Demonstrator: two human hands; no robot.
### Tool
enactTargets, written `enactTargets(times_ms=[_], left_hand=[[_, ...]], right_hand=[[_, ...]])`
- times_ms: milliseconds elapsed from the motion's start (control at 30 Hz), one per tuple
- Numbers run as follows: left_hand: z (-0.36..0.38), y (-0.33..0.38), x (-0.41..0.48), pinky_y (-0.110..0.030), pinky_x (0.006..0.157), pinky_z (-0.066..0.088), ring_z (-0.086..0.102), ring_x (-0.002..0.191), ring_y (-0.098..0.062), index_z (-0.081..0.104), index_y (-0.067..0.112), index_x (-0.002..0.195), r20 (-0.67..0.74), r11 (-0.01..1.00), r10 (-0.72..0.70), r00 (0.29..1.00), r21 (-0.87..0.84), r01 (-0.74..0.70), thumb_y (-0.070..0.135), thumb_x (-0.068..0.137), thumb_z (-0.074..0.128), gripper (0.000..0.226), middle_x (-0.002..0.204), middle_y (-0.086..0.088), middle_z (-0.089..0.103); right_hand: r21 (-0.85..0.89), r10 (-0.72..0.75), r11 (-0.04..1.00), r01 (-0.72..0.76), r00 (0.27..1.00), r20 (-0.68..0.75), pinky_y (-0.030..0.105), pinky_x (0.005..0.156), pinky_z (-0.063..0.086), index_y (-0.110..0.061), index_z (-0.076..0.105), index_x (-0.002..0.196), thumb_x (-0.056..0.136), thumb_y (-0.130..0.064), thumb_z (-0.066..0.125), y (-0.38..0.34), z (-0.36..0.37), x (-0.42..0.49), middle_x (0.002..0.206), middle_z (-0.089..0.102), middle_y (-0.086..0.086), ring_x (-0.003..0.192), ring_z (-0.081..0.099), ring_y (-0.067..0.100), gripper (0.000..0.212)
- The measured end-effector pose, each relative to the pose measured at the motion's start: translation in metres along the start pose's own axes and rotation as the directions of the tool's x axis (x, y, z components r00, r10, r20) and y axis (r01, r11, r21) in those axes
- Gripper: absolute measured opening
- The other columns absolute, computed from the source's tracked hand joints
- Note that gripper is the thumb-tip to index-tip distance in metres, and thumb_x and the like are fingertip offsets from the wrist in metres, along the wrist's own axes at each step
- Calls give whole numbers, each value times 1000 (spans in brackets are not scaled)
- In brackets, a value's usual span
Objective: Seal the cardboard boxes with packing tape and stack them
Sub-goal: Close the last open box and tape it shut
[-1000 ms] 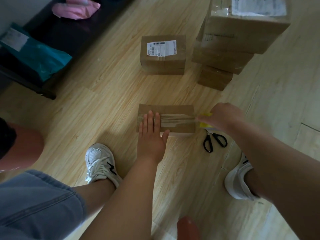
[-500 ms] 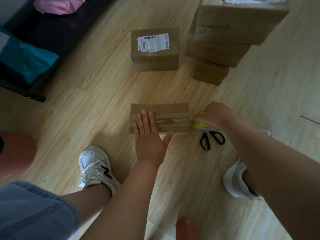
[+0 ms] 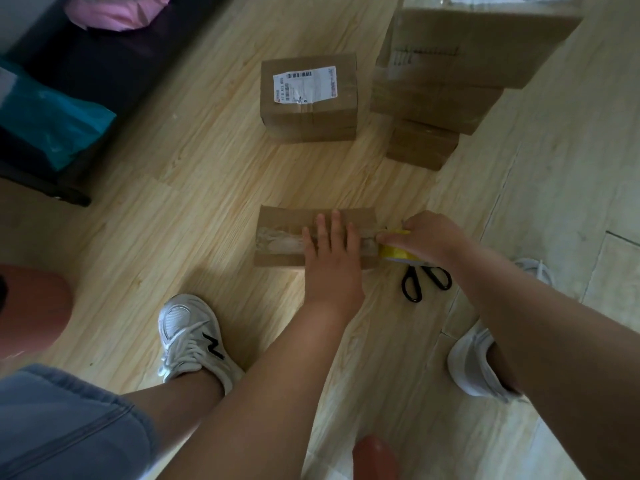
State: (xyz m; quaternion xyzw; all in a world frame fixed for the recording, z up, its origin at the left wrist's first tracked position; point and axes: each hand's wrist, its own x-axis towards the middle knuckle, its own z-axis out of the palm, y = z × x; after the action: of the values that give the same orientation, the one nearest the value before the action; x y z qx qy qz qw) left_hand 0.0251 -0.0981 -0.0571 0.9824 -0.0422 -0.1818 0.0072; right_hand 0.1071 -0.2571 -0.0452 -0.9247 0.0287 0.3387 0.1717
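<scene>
My left hand [image 3: 332, 258] lies palm down on the low cardboard box [image 3: 287, 216] on the floor in front of me. Its fingers are straight and slightly spread over the glossy strip of clear tape [image 3: 280, 241] that runs lengthwise down the matt brown top. Toward the box's left end that strip looks wrinkled and patchy. My right hand [image 3: 433, 240] is at the box's right end, fingers curled over a round yellow tape roll [image 3: 398, 252] held against that edge. My hands are near each other but apart, one pressing flat, the other clamped on the roll. Just right of the box, on my side of the roll, lie scissors [image 3: 424, 280] with black looped handles pointing toward me; my wrist hides the blades. Beyond the box, well apart from it, stands a taller, squarer labelled box [image 3: 310, 98] with a white barcode sticker on its lid. Beyond the box and to its right is a stack of boxes [image 3: 446, 74], plain brown, the wider ones overhanging a small one at the bottom. The floor [image 3: 194, 188] is pale planking with a streaky wood grain. On my side of the box are my white mesh sneakers [image 3: 194, 341]. Far to its left a crinkly teal plastic bag [image 3: 48, 123] rests on a dark bench [image 3: 104, 60].
</scene>
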Motion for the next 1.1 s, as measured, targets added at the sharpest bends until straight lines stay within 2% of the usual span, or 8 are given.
enactTargets(times_ms=[133, 233, 367, 533, 700, 867, 967, 1100], left_hand=[[-21, 0, 19, -67, 116, 0, -23, 149, -30, -21, 20, 154, 85, 1000, -2, 996, -8, 2, 20, 87, 62, 107, 160, -4, -30], [-31, -1, 31, -73, 112, 2, -14, 151, -29, -19, 24, 155, 190, 999, -37, 981, 15, 35, 25, 88, 64, 108, 164, -1, -16], [-42, -15, 36, -74, 111, 12, 6, 149, -28, -3, 23, 157, 217, 999, -48, 975, 1, 49, 24, 77, 76, 112, 159, -2, 10], [-57, -47, 23, -71, 114, 13, 10, 149, -25, 4, 22, 158, 157, 993, 16, 987, -119, 3, 20, 71, 81, 115, 160, -2, 14], [-75, -77, 11, -65, 114, 22, 17, 147, -27, 15, 21, 157, 97, 944, 27, 995, -331, 6, 22, 58, 89, 124, 160, -3, 17], [-93, -90, -2, -51, 118, 24, 24, 144, -23, 15, 24, 157, 85, 867, 43, 995, -499, 5, 18, 56, 88, 125, 157, 1, 20], [-101, -89, -9, -30, 115, 28, 27, 143, -19, 16, 24, 157, 83, 825, 71, 994, -564, -12, 15, 58, 90, 124, 157, 3, 21], [-106, -89, -17, -32, 110, 34, 32, 136, -17, 17, 30, 156, 73, 752, 64, 995, -659, 0, 14, 60, 90, 121, 152, 5, 26]], right_hand=[[68, -59, 996, 56, 997, 40, 30, 68, 42, -11, 64, 84, 86, -66, 62, -4, 3, -4, 87, 63, 1, 89, 61, 23, 55], [156, -103, 983, 94, 994, 48, 29, 57, 34, -15, 53, 62, 86, -60, 66, -8, 8, -8, 64, 53, -1, 70, 57, 19, 52], [258, -126, 962, 90, 984, 124, 31, 63, 37, -11, 58, 70, 87, -56, 67, -8, 1, -18, 69, 55, 4, 67, 55, 19, 49], [378, -53, 926, 15, 994, 92, 33, 69, 46, -20, 64, 74, 85, -71, 59, -19, -12, -31, 79, 63, 2, 78, 61, 21, 52], [377, -150, 917, 130, 988, 26, 31, 68, 43, -15, 69, 86, 81, -80, 52, -38, -26, -51, 86, 67, 8, 77, 62, 18, 67], [424, -207, 880, 214, 976, -64, 25, 51, 35, -19, 49, 55, 55, -87, 56, -52, -46, -74, 49, 47, -6, 43, 40, 11, 68], [412, -218, 873, 260, 965, -148, 31, 54, 31, -21, 46, 53, 36, -101, 53, -53, -56, -81, 50, 43, -3, 47, 36, 15, 81], [264, -223, 927, 265, 959, -177, 33, 56, 30, -18, 46, 59, 44, -102, 48, -44, -64, -80, 58, 41, 3, 52, 33, 17, 85]])
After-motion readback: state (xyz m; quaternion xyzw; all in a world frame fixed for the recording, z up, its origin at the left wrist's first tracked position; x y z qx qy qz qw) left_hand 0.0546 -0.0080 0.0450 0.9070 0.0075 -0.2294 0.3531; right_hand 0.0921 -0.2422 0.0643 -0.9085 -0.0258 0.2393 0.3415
